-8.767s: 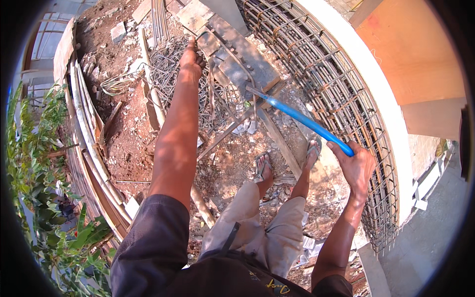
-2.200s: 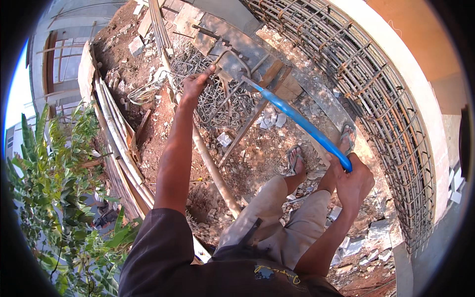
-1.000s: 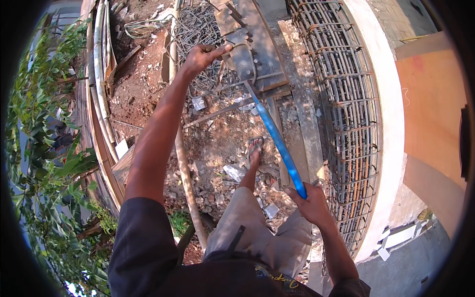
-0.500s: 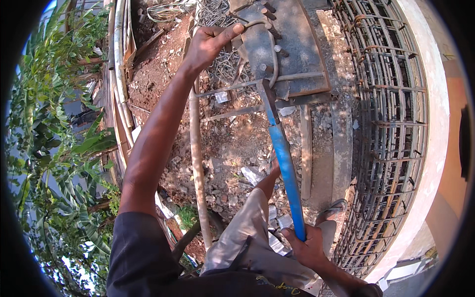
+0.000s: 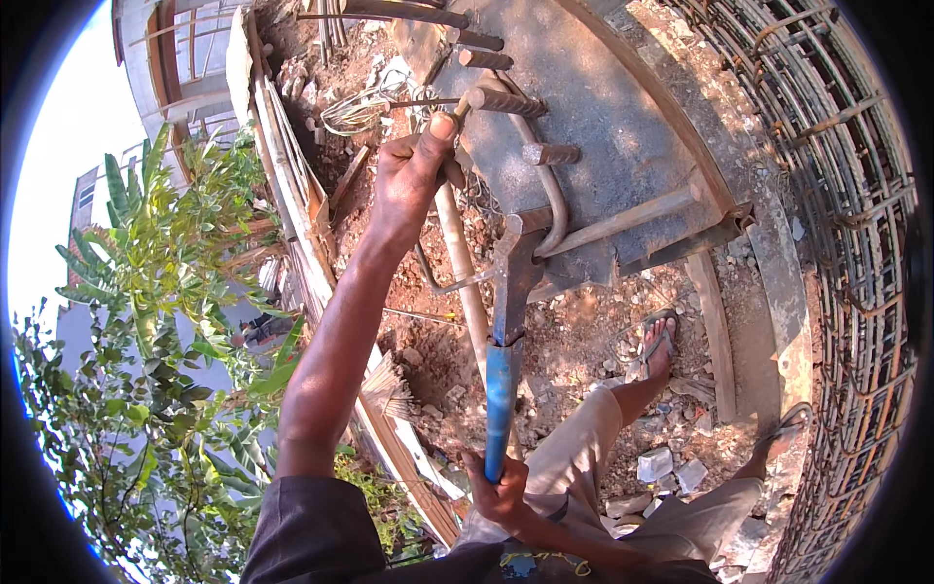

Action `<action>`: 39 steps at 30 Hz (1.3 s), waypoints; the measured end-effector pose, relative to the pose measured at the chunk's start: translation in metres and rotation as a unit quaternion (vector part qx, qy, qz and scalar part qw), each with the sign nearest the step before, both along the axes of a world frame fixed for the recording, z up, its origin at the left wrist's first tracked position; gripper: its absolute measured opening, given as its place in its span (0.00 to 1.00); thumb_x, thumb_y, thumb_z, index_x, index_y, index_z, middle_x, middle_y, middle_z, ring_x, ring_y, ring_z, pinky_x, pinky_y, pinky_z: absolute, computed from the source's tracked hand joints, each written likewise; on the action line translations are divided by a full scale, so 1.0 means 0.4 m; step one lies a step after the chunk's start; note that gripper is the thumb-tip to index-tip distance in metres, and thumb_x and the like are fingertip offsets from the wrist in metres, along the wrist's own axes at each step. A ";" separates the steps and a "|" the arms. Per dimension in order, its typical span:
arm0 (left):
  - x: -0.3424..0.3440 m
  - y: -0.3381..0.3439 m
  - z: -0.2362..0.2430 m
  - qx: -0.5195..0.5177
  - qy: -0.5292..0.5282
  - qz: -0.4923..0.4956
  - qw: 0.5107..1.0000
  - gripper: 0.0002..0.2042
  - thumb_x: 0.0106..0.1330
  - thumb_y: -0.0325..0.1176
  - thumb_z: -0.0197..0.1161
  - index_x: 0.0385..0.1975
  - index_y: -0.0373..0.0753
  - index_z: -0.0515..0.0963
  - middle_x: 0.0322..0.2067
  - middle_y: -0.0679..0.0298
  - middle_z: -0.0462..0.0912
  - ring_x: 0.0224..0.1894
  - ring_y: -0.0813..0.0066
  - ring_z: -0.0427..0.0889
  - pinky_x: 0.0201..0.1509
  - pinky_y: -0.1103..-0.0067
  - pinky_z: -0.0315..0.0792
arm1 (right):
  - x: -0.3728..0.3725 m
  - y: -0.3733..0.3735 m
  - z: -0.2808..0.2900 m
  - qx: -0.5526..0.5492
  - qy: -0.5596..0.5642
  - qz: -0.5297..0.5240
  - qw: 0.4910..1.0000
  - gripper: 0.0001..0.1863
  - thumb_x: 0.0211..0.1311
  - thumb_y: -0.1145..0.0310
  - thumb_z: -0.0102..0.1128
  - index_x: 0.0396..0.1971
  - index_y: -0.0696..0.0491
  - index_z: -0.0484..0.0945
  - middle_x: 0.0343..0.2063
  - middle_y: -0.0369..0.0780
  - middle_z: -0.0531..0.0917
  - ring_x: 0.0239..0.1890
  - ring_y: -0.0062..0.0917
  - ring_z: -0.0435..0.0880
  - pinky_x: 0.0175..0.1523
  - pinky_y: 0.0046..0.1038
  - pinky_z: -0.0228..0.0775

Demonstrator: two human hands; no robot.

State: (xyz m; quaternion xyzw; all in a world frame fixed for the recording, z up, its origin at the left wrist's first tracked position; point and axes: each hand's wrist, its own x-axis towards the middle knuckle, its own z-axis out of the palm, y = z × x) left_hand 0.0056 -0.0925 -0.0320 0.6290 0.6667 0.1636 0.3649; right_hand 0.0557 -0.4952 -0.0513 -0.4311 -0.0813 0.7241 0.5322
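My left hand is closed, thumb up, around one end of a thin steel rod, beside the bench's left edge. The rod curves past the upright steel pegs and runs to the jaw of a bending wrench. My right hand is wrapped around the lower end of the blue handle of this bending wrench. Its dark metal head sits against the rod at the bench's near edge. Bar pieces stick out on both sides of the head; how they join is partly hidden there.
The bench has a dark, worn top with a wooden strip along its right side. A tied rebar cage stands at the right. Below lie rubble and white stone chunks. A wooden pole and leafy plants are on the left.
My right hand has swung the blue handle leftward, toward my body's middle. My left hand keeps its hold on the rod. The view has shifted closer to the bench, and my feet show more.
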 end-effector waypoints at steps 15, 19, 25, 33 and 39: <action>-0.053 -0.057 0.149 -0.136 -0.058 0.036 0.988 0.38 0.62 0.75 0.71 0.27 0.35 0.89 0.23 0.61 0.81 0.31 0.68 0.78 0.46 0.66 0.73 | 0.507 -0.194 0.277 -0.037 -0.568 0.143 0.810 0.15 0.67 0.58 0.79 0.34 0.56 0.89 0.13 0.37 0.76 0.17 0.19 0.73 0.26 0.32 0.67; -0.056 -0.205 0.349 -0.101 -0.120 0.000 0.988 0.35 0.58 0.72 0.76 0.25 0.37 0.88 0.24 0.65 0.80 0.31 0.71 0.77 0.40 0.67 0.72 | 0.618 -0.281 0.399 -0.166 -0.592 0.158 0.773 0.17 0.68 0.58 0.78 0.30 0.57 0.86 0.13 0.36 0.75 0.16 0.18 0.74 0.25 0.30 0.67; -0.079 -0.138 0.531 0.145 -0.116 -0.155 0.970 0.30 0.53 0.72 0.79 0.32 0.47 0.92 0.35 0.67 0.89 0.41 0.70 0.84 0.46 0.64 0.76 | 0.547 -0.308 0.400 -0.284 -0.481 0.069 0.826 0.22 0.71 0.55 0.75 0.23 0.54 0.79 0.11 0.32 0.73 0.09 0.18 0.71 0.15 0.27 0.64; -0.127 0.039 0.291 0.229 0.067 -0.474 0.848 0.31 0.48 0.69 0.83 0.34 0.43 0.92 0.46 0.57 0.90 0.58 0.57 0.86 0.74 0.59 0.70 | 0.377 -0.275 0.287 -0.330 -0.363 0.015 0.871 0.18 0.73 0.58 0.73 0.46 0.57 0.81 0.16 0.33 0.75 0.13 0.17 0.73 0.17 0.28 0.65; -0.113 0.152 0.210 0.099 0.143 -0.485 0.857 0.43 0.44 0.75 0.80 0.44 0.37 0.91 0.46 0.54 0.89 0.59 0.56 0.85 0.81 0.53 0.59 | 0.363 -0.314 0.309 -0.327 -0.372 0.026 0.868 0.18 0.73 0.57 0.74 0.30 0.52 0.76 0.15 0.31 0.72 0.12 0.17 0.70 0.17 0.27 0.64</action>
